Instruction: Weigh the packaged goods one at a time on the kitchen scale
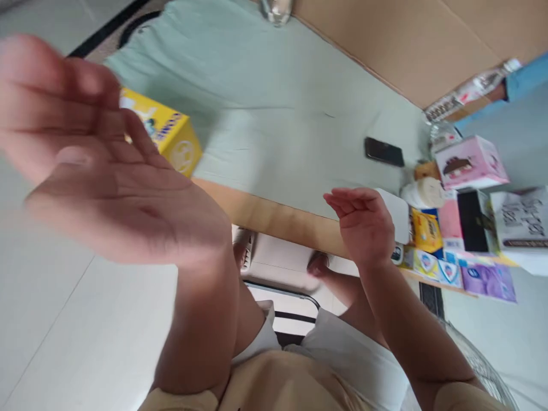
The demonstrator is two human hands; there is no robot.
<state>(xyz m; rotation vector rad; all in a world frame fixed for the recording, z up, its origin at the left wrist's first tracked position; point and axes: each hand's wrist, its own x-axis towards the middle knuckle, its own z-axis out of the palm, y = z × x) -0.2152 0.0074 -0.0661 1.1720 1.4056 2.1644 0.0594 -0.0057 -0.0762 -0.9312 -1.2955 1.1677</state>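
My left hand (141,200) is raised high and close to the camera, palm showing, with its fingers loosely bent and nothing in them. Its fingertips are a little blurred. Behind it, partly hidden by the fingers, a yellow box (171,128) with dark lettering stands at the left part of the table. My right hand (367,231) hovers over the table's front edge, fingers stretched out and side by side, holding nothing. A white object (394,214) lies just beyond it, partly covered by the hand; its kind I cannot make out.
A green cloth (274,137) covers the wood-edged table. A black phone (384,152) lies at right. Beyond it crowd a pink box (471,162), a white lidded jar (423,193), a yellow packet (427,231) and a purple pack (490,281). Cardboard (406,45) borders the back.
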